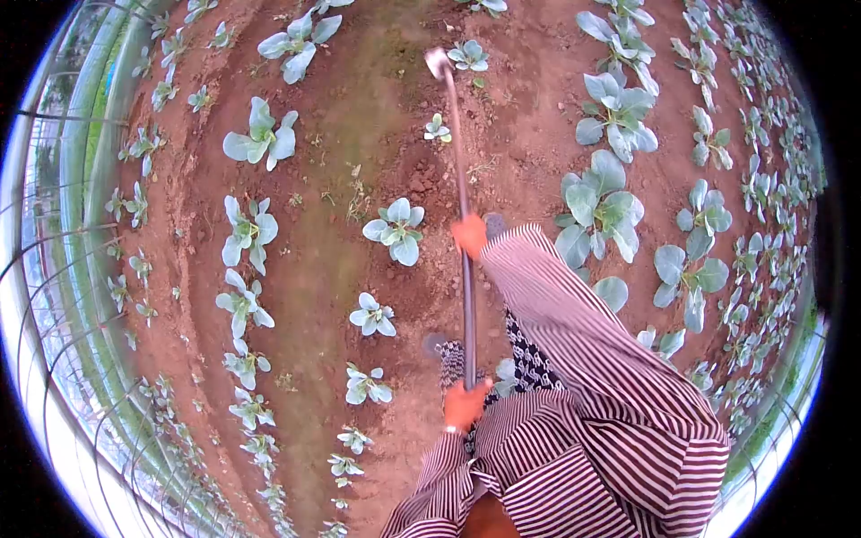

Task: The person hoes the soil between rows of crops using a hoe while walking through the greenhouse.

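A long-handled hoe (463,170) stretches up the middle of the head view, its shaft running away from my body. Its pale metal blade (438,63) sits at the far end, slightly blurred, right beside a small leafy seedling (469,56). My right hand (469,236) is wrapped round the middle of the shaft. Lower down, close to my waist, my left hand (466,405) grips the near end. A small plant (437,129) grows just left of the shaft, and a larger blue-green cabbage-like plant (395,230) stands left of my right hand.
Rows of leafy plants (260,134) line the reddish soil (413,305) on both sides. Bigger plants (599,208) grow close to my right arm. A greenish strip (327,269) runs between rows on the left. Thin curved bars (67,242) edge the far left.
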Demonstrator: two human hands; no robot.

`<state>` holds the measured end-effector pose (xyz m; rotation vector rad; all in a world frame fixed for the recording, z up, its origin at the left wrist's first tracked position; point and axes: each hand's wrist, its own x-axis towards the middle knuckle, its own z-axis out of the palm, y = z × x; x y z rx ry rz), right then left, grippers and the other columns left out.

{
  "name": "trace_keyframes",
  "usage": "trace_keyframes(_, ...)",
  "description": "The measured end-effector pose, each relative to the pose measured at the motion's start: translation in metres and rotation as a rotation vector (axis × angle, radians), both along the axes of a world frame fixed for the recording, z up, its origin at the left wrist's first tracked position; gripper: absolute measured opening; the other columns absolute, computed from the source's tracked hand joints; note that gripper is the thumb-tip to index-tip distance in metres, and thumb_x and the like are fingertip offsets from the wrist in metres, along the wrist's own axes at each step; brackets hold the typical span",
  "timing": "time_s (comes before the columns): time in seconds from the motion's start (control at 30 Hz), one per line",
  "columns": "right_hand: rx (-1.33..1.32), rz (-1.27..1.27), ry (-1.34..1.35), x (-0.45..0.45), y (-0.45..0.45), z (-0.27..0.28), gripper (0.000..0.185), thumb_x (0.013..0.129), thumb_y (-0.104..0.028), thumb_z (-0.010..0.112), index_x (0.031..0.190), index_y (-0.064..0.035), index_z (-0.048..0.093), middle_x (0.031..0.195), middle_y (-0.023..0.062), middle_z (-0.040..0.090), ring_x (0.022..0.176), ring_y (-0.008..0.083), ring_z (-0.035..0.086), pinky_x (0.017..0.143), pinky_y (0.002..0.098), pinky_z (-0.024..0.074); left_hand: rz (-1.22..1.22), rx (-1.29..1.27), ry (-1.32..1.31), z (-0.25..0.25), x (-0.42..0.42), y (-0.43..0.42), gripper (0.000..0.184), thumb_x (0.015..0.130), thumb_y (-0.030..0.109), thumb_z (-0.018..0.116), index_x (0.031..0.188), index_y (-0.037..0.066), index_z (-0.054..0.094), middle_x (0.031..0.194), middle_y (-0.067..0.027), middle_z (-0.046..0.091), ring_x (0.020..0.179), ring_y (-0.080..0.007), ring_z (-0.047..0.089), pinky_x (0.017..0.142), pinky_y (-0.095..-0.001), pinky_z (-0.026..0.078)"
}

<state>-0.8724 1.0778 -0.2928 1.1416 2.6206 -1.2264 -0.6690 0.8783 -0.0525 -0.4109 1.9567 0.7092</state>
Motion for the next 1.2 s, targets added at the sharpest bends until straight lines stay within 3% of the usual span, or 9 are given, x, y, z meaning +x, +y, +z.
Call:
trace_keyframes(0.03, -0.511, -0.217, -0.338, 0.014, 0.002, 0.048, 0.029, 0.071, -0.023, 0.055, 0.054, 0.0002, 0.055, 0.053, 0.0146, 0.056, 0.052, 0.0271, 0.059, 0.045, 0.0399, 0.0453, -0.021, -0.040, -0.050, 0.007, 0.020, -0.004, 0.048, 0.068, 0.047, 0.062, 0.072, 0.000, 0.057, 0.060, -0.0163, 0.058, 0.059, -0.0297, 0.059, 0.056, -0.0386, 0.044)
trace_keyframes(0.17, -0.781, -0.431, -0.298, 0.065, -0.035, 0.118, 0.016, 0.072, -0.011, 0.057, 0.069, -0.0007, 0.046, 0.053, 0.0097, 0.050, 0.039, 0.0192, 0.050, 0.034, 0.0347, 0.0400, -0.137, -0.238, -0.130, 0.107, 0.010, -0.002, 0.042, 0.069, 0.044, 0.061, 0.080, 0.003, 0.061, 0.065, -0.0166, 0.059, 0.062, -0.0303, 0.060, 0.057, -0.0381, 0.045)
trace_keyframes(0.33, -1.143, -0.584, -0.116, 0.056, -0.037, 0.113, 0.014, 0.072, -0.005, 0.055, 0.073, -0.0035, 0.041, 0.050, 0.0051, 0.043, 0.034, 0.0144, 0.042, 0.028, 0.0288, 0.0343, -0.175, -0.377, -0.001, 0.107, 0.019, -0.007, 0.039, 0.070, 0.043, 0.062, 0.077, 0.004, 0.061, 0.066, -0.0176, 0.059, 0.064, -0.0323, 0.059, 0.059, -0.0406, 0.045)
trace_keyframes(0.73, -0.629, -0.177, -0.146, -0.027, 0.039, 0.084, 0.027, 0.070, -0.014, 0.052, 0.048, 0.0028, 0.049, 0.044, 0.0141, 0.052, 0.035, 0.0252, 0.051, 0.034, 0.0360, 0.0408, -0.142, -0.185, -0.018, 0.059, -0.058, 0.058, 0.043, 0.069, 0.043, 0.062, 0.084, 0.002, 0.061, 0.071, -0.0198, 0.060, 0.067, -0.0318, 0.060, 0.060, -0.0396, 0.045)
trace_keyframes(0.8, -0.419, 0.409, -0.006, 0.034, 0.018, 0.032, 0.026, 0.070, -0.013, 0.052, 0.048, 0.0006, 0.047, 0.042, 0.0139, 0.050, 0.034, 0.0249, 0.050, 0.034, 0.0362, 0.0407, -0.090, -0.195, -0.065, 0.071, -0.020, 0.032, 0.043, 0.068, 0.043, 0.063, 0.083, 0.003, 0.061, 0.071, -0.0199, 0.060, 0.066, -0.0314, 0.060, 0.060, -0.0395, 0.045)
trace_keyframes(0.87, -1.015, -0.329, -0.138, 0.041, -0.014, 0.056, 0.018, 0.071, -0.010, 0.055, 0.057, -0.0017, 0.046, 0.044, 0.0107, 0.049, 0.033, 0.0225, 0.048, 0.031, 0.0351, 0.0385, -0.105, -0.227, -0.141, 0.091, -0.018, 0.012, 0.043, 0.068, 0.044, 0.063, 0.085, 0.004, 0.062, 0.071, -0.0193, 0.060, 0.068, -0.0312, 0.060, 0.061, -0.0399, 0.045)
trace_keyframes(0.93, -1.005, -0.483, -0.173, 0.060, -0.040, 0.075, 0.014, 0.069, -0.006, 0.058, 0.067, -0.0033, 0.045, 0.049, 0.0084, 0.049, 0.034, 0.0204, 0.047, 0.028, 0.0335, 0.0362, -0.101, -0.184, -0.075, 0.082, 0.029, -0.032, 0.047, 0.067, 0.048, 0.063, 0.090, 0.007, 0.062, 0.072, -0.0184, 0.061, 0.072, -0.0307, 0.060, 0.062, -0.0393, 0.045)
trace_keyframes(1.1, -1.444, -0.609, -0.005, 0.035, -0.028, 0.117, 0.014, 0.072, -0.005, 0.057, 0.066, -0.0021, 0.044, 0.052, 0.0074, 0.047, 0.035, 0.0164, 0.045, 0.028, 0.0308, 0.0360, 0.045, -0.304, 0.017, 0.101, 0.002, -0.011, 0.047, 0.068, 0.050, 0.061, 0.088, 0.007, 0.062, 0.068, -0.0179, 0.060, 0.067, -0.0314, 0.060, 0.058, -0.0398, 0.045)
trace_keyframes(1.2, -1.153, -0.491, 0.036, -0.042, 0.013, 0.133, 0.014, 0.073, -0.006, 0.056, 0.070, -0.0030, 0.042, 0.050, 0.0048, 0.043, 0.034, 0.0146, 0.042, 0.029, 0.0295, 0.0347, -0.126, -0.389, 0.100, 0.054, -0.030, 0.019, 0.045, 0.069, 0.048, 0.062, 0.082, 0.005, 0.062, 0.065, -0.0177, 0.059, 0.061, -0.0327, 0.059, 0.054, -0.0409, 0.045)
